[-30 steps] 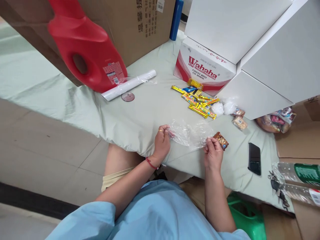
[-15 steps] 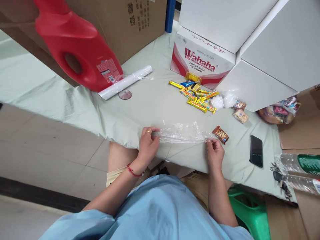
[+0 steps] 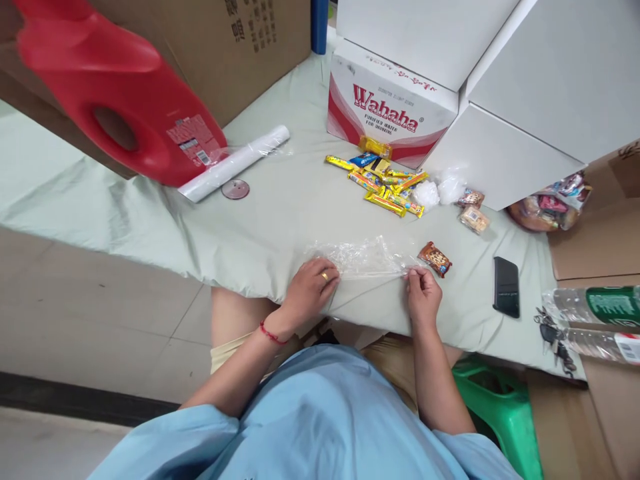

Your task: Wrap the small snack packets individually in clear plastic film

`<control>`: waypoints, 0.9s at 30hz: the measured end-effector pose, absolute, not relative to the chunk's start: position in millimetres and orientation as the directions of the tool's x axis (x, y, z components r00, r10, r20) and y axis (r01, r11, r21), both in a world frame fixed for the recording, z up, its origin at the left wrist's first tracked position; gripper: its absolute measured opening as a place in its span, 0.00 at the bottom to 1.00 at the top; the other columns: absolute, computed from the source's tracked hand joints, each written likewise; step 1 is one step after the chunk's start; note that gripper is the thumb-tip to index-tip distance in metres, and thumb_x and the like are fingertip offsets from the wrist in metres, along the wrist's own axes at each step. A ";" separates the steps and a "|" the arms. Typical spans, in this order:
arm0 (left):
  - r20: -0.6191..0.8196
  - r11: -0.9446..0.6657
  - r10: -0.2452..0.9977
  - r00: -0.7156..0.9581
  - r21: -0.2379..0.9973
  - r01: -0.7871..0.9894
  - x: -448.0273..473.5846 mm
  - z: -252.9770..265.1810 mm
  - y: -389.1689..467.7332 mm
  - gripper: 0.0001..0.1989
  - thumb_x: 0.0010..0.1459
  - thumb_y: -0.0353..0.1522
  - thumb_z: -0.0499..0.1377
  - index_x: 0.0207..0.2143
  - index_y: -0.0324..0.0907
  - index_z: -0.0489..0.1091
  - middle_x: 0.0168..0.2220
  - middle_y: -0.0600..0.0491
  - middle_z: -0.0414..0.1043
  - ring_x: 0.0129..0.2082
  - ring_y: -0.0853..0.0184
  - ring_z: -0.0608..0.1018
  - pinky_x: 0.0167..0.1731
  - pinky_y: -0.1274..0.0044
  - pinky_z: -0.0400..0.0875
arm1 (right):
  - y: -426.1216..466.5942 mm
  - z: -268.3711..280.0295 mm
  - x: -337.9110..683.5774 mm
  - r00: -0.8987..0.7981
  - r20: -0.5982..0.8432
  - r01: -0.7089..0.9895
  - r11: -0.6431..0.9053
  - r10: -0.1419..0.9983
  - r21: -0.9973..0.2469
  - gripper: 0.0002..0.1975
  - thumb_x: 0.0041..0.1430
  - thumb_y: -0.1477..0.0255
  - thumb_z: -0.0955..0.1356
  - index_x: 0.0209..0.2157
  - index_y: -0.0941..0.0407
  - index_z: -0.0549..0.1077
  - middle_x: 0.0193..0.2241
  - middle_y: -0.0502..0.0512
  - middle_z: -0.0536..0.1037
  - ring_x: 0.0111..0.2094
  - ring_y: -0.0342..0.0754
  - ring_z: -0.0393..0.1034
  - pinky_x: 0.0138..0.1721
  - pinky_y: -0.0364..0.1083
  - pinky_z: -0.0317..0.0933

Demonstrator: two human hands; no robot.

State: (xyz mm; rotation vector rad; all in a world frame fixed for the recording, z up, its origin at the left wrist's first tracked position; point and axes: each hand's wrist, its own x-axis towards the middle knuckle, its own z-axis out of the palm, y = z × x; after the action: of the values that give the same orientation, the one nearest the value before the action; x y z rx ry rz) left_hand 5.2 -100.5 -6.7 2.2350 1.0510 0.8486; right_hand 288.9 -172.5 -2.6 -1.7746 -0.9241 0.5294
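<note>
A crinkled sheet of clear plastic film (image 3: 370,257) lies along the front of the cloth-covered table (image 3: 280,220). My left hand (image 3: 314,283) rests palm down over the film's left end, its fingers laid out across it and the ring showing. At the other end, my right hand (image 3: 423,293) is closed, with thumb and fingertips pinching the film's edge. Just beyond my right fingers sits a brown wrapped snack (image 3: 435,259), close to the film.
Yellow snack sticks (image 3: 385,193) lie before a Wahaha carton (image 3: 390,110). A red jug (image 3: 165,127), white roll (image 3: 235,163) and round disc (image 3: 235,189) are at left. To the right are a phone (image 3: 507,287), keys (image 3: 550,331) and plastic bottles (image 3: 575,305).
My left hand has turned from pinching the film's left corner to lying palm down, slightly further right over the film. My right hand keeps its pinch. The view has shifted a little.
</note>
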 end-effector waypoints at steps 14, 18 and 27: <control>0.335 -0.430 0.902 0.273 0.751 0.501 2.4 -4.8 -101.0 0.09 0.67 0.36 0.60 0.32 0.44 0.73 0.43 0.47 0.75 0.50 0.57 0.76 0.54 0.62 0.73 | -171.5 -3.0 290.7 0.606 0.054 0.281 -0.150 0.794 -0.948 0.23 0.64 0.48 0.69 0.31 0.54 0.71 0.22 0.45 0.71 0.22 0.42 0.59 0.26 0.43 0.54; 0.337 -0.463 0.886 0.319 0.663 0.588 9.9 -10.9 -101.8 0.19 0.63 0.33 0.63 0.56 0.42 0.73 0.61 0.40 0.68 0.59 0.52 0.72 0.59 0.58 0.72 | -171.4 -4.2 291.1 0.614 0.068 0.252 -0.114 0.786 -0.961 0.21 0.63 0.50 0.70 0.31 0.54 0.71 0.23 0.45 0.71 0.22 0.41 0.59 0.26 0.43 0.54; 0.297 -0.343 0.938 0.179 0.717 0.607 7.4 -10.0 -103.5 0.08 0.68 0.32 0.56 0.40 0.43 0.76 0.43 0.47 0.75 0.43 0.60 0.78 0.45 0.68 0.76 | -169.8 -5.5 290.2 0.698 0.078 0.178 -0.067 0.712 -0.982 0.20 0.60 0.52 0.72 0.35 0.55 0.73 0.26 0.48 0.75 0.23 0.41 0.60 0.25 0.42 0.55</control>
State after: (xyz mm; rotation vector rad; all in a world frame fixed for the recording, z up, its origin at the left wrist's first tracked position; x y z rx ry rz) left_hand 7.4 -103.5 -10.0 2.0216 1.4513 1.0061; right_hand 290.2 -169.8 -5.5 -1.6115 -0.7399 0.5119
